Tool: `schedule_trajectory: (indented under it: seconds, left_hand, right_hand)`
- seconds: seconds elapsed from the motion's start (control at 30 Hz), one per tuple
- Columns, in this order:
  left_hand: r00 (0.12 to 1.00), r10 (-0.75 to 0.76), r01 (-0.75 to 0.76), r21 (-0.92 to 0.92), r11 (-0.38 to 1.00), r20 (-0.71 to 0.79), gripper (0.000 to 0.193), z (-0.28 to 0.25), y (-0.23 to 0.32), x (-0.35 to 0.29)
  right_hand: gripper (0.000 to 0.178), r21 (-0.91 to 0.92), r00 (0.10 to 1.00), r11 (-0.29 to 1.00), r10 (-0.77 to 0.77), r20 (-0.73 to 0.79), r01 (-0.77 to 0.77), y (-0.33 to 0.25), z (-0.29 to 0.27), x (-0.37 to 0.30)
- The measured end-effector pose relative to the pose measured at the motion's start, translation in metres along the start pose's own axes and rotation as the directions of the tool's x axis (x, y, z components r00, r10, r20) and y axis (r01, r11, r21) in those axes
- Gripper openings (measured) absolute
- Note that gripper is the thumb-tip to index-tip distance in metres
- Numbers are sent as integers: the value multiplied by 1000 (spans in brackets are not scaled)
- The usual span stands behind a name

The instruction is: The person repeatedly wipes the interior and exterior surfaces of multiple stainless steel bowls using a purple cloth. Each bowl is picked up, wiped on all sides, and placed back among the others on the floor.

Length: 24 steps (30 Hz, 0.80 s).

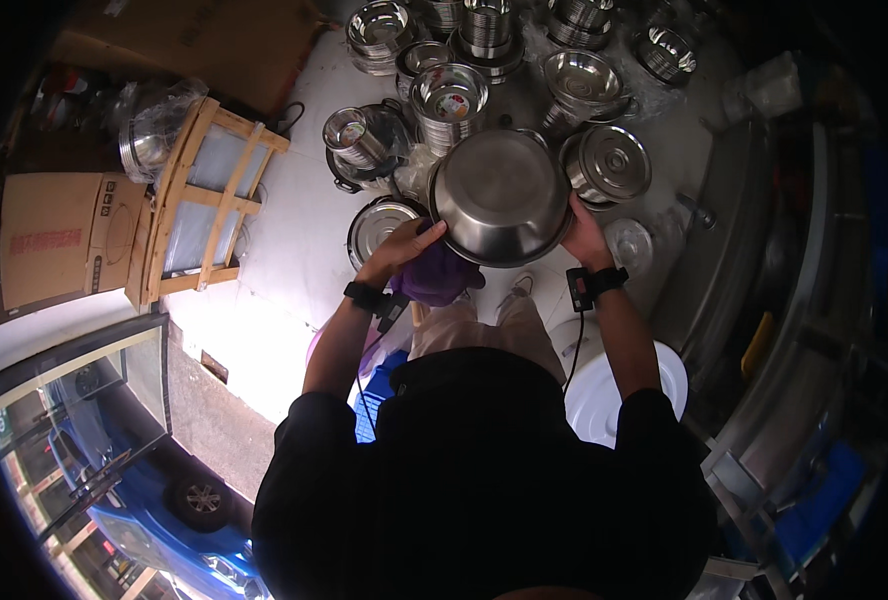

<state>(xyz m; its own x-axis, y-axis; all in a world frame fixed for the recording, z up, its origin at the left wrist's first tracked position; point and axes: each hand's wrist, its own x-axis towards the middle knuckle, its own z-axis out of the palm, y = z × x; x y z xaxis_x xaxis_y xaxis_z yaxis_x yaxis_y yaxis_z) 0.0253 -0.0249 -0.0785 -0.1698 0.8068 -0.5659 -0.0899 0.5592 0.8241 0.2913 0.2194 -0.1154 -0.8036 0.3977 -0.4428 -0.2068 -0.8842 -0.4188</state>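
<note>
A wide brushed-steel basin [501, 195] is held in front of me, its flat round bottom apparently turned up. My left hand [404, 247] is closed at its lower left edge, thumb lying along the steel. A purple cloth [438, 274] hangs just under that hand, against the basin; whether the fingers hold it too is hidden. On the opposite side my right hand [586, 238] grips the basin's edge, most of its fingers out of sight behind it. Just beyond the basin stand a stack of shiny bowls [449, 100] and a lidded steel pot [609, 162].
More stacked steel bowls [581, 80] crowd the pale floor ahead. At left are a wooden crate [204, 205] and a cardboard box [64, 240]. A white lidded bucket [644, 390] stands by my right side, a blue plastic basket [369, 405] by my left.
</note>
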Motion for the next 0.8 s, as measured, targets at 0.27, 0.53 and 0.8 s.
schedule_trajectory:
  seconds: [0.27,0.53,0.8]
  left_hand:
    - [945,-210,68,-479,875,-250,37,2,-32,8]
    - [886,-209,-112,-628,770,-414,36,-5,-17,-15]
    - [851,-217,-196,-673,713,-478,33,-8,-49,-6]
  right_hand:
    - [40,-495,989,868,-41,-144,-36,-28,-61,0]
    - [32,-788,928,500,103,-357,-359,7,-180,61]
    - [23,-865,988,-478,-56,-145,-154,67,-272,100]
